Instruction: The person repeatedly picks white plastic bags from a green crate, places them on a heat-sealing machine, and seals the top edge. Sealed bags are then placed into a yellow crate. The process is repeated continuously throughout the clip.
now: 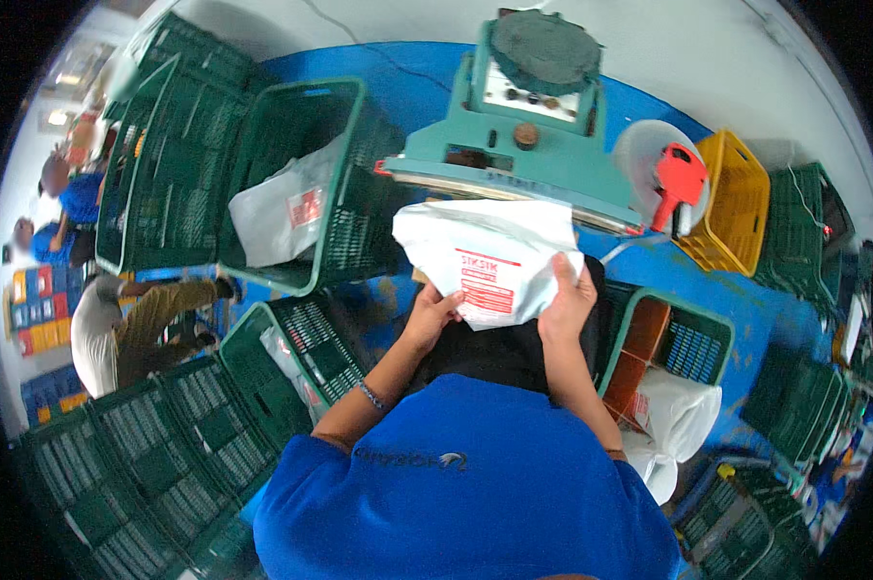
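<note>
A white plastic bag (494, 242) with red print is held up before me by both hands. My left hand (430, 317) pinches its lower left edge, thumb on the front. At the right side my right hand (568, 302) grips it, the thumb over the front and the other fingers partly behind. Just beyond the bag's top edge stands a teal bench machine (436, 145), which looks like a bag sealer with a long front bar. The bag's upper edge lies close below that bar; whether they touch I cannot tell.
A green crate (349, 193) at the left contains white bags. Another green crate (712, 338) at the right holds brown pieces, with white bags (683, 411) beside them. A red heat-gun-shaped tool (681, 179) and a yellow crate (741, 208) stand beyond. People are at the far left.
</note>
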### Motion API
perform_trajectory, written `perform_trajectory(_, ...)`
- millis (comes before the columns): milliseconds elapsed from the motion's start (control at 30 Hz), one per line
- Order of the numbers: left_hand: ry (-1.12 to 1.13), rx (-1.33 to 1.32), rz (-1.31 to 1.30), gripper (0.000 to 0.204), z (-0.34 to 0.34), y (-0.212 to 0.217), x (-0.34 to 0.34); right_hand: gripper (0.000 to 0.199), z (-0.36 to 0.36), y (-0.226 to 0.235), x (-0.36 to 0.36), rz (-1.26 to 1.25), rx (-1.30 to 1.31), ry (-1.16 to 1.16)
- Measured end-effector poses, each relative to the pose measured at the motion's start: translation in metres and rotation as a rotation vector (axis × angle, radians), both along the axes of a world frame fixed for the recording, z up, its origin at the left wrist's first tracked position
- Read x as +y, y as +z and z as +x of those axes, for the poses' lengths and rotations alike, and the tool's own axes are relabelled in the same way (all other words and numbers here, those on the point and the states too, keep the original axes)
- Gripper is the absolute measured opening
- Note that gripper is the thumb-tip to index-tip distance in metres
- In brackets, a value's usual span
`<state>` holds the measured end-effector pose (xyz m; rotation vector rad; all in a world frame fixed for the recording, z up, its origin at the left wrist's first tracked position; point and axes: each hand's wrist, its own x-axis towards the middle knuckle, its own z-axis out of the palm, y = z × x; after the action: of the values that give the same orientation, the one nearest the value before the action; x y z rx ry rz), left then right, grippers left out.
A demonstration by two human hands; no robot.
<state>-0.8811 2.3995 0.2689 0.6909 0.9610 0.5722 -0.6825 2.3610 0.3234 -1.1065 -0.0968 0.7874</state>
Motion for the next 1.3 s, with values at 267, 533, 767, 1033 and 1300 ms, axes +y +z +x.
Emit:
perform_trajectory(267, 0.090, 0.009, 0.021, 0.022, 0.010, 0.007, -0.001, 0.022, 0.016, -0.005, -0.008, -0.016, 0.016, 0.073)
perform_trajectory(533, 0.130, -0.022, 0.024, 0.020, 0.018, 0.007, -0.007, 0.027, 0.028, -0.007, -0.015, -0.001, 0.020, 0.139)
perform_trajectory(767, 0.111, -0.015, 0.033, 0.024, 0.014, 0.010, 0.001, 0.024, 0.026, 0.000, -0.009, 0.017, 0.063, 0.170)
perform_trajectory(1033, 0.157, -0.082, -0.016, 0.025, 0.022, 0.006, -0.003, 0.031, 0.037, -0.001, -0.012, 0.019, 0.021, 0.210)
perform_trajectory(1300, 0.191, -0.142, 0.087, 0.013, 0.010, 0.016, -0.019, 0.043, 0.022, -0.023, -0.049, 0.054, -0.158, 0.033)
